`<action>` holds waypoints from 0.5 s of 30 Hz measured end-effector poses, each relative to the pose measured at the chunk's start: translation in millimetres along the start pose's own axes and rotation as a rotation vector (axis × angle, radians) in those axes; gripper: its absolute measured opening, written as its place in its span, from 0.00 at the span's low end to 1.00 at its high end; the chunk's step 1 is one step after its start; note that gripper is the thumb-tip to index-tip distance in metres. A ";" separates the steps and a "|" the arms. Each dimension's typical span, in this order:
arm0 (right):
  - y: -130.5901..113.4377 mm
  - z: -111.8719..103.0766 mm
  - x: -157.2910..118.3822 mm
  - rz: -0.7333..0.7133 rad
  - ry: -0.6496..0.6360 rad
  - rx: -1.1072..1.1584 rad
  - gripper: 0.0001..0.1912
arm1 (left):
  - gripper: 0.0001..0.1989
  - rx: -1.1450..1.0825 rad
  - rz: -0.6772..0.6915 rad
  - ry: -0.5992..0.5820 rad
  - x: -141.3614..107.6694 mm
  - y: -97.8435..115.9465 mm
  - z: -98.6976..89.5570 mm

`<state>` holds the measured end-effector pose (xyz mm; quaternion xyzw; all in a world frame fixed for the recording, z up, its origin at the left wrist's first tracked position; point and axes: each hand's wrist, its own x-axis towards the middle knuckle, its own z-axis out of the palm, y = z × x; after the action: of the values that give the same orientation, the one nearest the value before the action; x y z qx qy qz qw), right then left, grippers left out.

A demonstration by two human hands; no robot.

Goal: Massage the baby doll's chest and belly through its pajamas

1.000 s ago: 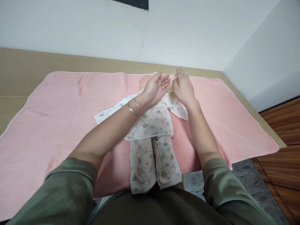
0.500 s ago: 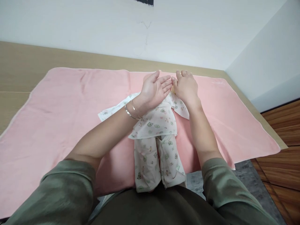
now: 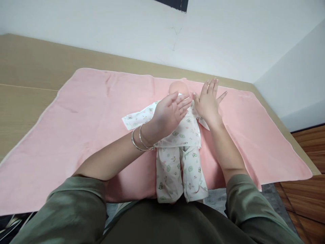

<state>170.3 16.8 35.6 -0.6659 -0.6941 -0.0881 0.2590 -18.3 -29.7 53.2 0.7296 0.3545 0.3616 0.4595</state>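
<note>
Hands (image 3: pixel 169 113) lower, shirt (image 3: pixel 186 134) and blanket (image 3: pixel 96 108) behind

A pink cloth (image 3: pixel 101 112) lies over the bench (image 3: pixel 30 64), whose top shows behind it. On the cloth lies a doll (image 3: pixel 187 134).

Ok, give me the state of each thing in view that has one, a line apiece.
Left hand: open, palm showing, holding nothing.
Right hand: open, fingers spread, back showing.
Doll: lying down, clothed, partly hidden.
Patterned top: on the doll, one sleeve stretched outward.
Patterned trousers: legs side by side.
Pink blanket: spread, lightly creased.
Table: partly covered.
</note>
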 end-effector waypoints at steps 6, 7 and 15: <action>-76.6 -35.7 -52.5 -0.171 -0.095 0.212 0.32 | 0.39 0.075 0.036 0.064 -11.1 32.8 -2.5; -87.2 -39.8 -65.2 -0.199 -0.093 0.221 0.33 | 0.40 0.052 0.029 0.063 -12.1 39.5 -4.3; -103.7 -58.3 -107.7 -0.443 -0.080 0.331 0.43 | 0.38 -0.594 -0.091 0.042 -27.9 58.3 13.3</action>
<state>81.5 -115.2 57.0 -0.4494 -0.8375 -0.0017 0.3110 -9.8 -77.9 97.4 0.5390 0.2749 0.4435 0.6612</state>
